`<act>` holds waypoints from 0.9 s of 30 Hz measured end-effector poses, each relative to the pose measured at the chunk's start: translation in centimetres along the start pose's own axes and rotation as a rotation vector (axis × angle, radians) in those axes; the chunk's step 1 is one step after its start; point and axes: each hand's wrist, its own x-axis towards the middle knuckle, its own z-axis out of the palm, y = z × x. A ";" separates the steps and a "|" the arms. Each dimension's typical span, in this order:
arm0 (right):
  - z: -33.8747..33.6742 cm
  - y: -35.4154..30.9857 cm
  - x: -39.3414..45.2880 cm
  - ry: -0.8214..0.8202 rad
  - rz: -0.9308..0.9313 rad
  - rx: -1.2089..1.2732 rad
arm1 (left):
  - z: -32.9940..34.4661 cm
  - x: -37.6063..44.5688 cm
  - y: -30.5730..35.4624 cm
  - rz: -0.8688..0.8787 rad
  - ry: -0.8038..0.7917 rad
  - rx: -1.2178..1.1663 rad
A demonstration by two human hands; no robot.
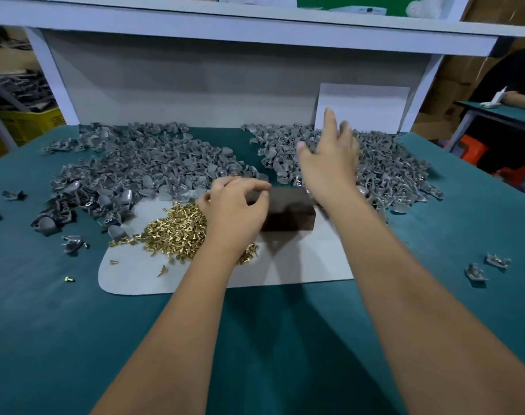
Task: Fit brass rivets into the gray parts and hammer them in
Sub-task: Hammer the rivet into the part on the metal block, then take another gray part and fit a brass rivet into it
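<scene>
My left hand (236, 209) hangs over the near edge of the rivets (177, 232), fingers loosely curled above the dark block (288, 211); I cannot tell whether they pinch a rivet, as nothing brass shows between them. My right hand (330, 163) is raised over the right pile (384, 169) of gray parts, fingers spread and a little blurred, holding nothing that I can see. The rivets lie heaped on the pale mat (300, 265), a few strays on the green table (45, 324). A second heap of parts, the left pile (129, 172), lies across the table behind the rivets. No hammer is in view. I judge the rivets light, hard and slick, apt to roll off a fingertip, so I would pinch one by its shank with thumb and forefinger, head up. The parts look like small cast pieces, stiff and rough-edged, tangled together in the heap; I would lift one by its broad curved shell, leaving its holes free for the rivet. The block looks heavy and steady enough to serve as an anvil, and I would seat the part flat on it before striking, or it may skid.
</scene>
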 end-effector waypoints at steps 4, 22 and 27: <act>3.5 -2.3 -5.1 0.032 -0.264 0.013 | -1.2 1.0 -1.9 -0.036 0.103 0.326; 5.2 -2.5 -10.1 -0.506 -0.581 -0.166 | -3.1 2.1 -5.8 -0.305 -0.035 0.405; 5.5 -2.4 -10.3 -0.500 -0.563 -0.078 | -3.4 2.0 -5.6 -0.301 0.093 0.349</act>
